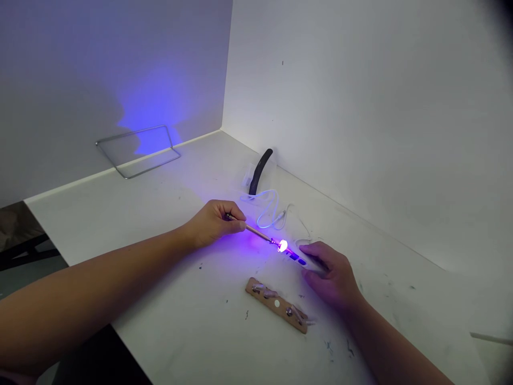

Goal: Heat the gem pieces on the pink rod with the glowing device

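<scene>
My left hand pinches a thin stick that points right and slightly down. At its far tip is a small item lit brightly, its shape lost in the glare. My right hand is closed around a white handheld lamp with dark buttons, whose glowing end meets or nearly meets the stick's tip. Purple light falls on the table between my hands. Below them lies a brown strip bearing several small clip-like pieces and a white dot.
A white cable coils behind my hands, near a dark curved bar by the right wall. A thin metal frame leans at the left wall. White walls border the white table, which has small dark marks.
</scene>
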Demonstrator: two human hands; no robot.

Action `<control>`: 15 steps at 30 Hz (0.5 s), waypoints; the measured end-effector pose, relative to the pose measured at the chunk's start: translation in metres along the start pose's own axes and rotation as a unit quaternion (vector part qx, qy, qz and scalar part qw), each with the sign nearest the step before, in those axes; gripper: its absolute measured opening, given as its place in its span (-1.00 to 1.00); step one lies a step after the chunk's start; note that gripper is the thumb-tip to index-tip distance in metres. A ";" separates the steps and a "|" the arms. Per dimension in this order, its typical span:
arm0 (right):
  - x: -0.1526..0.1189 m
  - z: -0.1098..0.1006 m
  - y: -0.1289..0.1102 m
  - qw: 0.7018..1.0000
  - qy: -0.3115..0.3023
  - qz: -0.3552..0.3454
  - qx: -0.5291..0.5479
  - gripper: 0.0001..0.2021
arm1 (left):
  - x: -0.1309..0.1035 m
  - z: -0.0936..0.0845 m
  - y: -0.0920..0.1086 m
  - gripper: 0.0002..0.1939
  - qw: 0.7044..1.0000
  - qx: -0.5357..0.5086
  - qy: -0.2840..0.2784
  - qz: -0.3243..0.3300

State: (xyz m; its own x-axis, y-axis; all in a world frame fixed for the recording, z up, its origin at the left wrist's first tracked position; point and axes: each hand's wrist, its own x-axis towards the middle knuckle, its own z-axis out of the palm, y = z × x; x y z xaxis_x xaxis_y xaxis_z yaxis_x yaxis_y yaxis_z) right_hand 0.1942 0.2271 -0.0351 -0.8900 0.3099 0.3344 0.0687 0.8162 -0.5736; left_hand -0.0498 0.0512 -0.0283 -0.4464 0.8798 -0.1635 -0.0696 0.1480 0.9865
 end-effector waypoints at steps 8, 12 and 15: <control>0.001 -0.001 -0.002 1.000 0.001 0.000 0.000 -0.61 | 0.000 -0.001 -0.001 -0.81 1.000 -0.001 0.001 0.005; 0.000 0.000 0.000 1.000 -0.001 0.000 -0.002 -0.61 | 0.000 -0.001 0.000 -0.82 1.000 0.002 -0.001 0.005; 0.000 0.000 0.001 1.000 -0.002 -0.001 -0.003 -0.60 | 0.000 -0.001 0.000 -0.82 1.000 0.002 -0.005 0.007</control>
State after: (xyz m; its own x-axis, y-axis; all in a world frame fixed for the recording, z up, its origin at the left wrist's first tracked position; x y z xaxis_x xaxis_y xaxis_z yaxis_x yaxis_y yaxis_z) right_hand 0.1949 0.2282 -0.0358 -0.8918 0.3060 0.3331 0.0692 0.8200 -0.5681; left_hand -0.0508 0.0512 -0.0279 -0.4375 0.8866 -0.1500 -0.0606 0.1374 0.9887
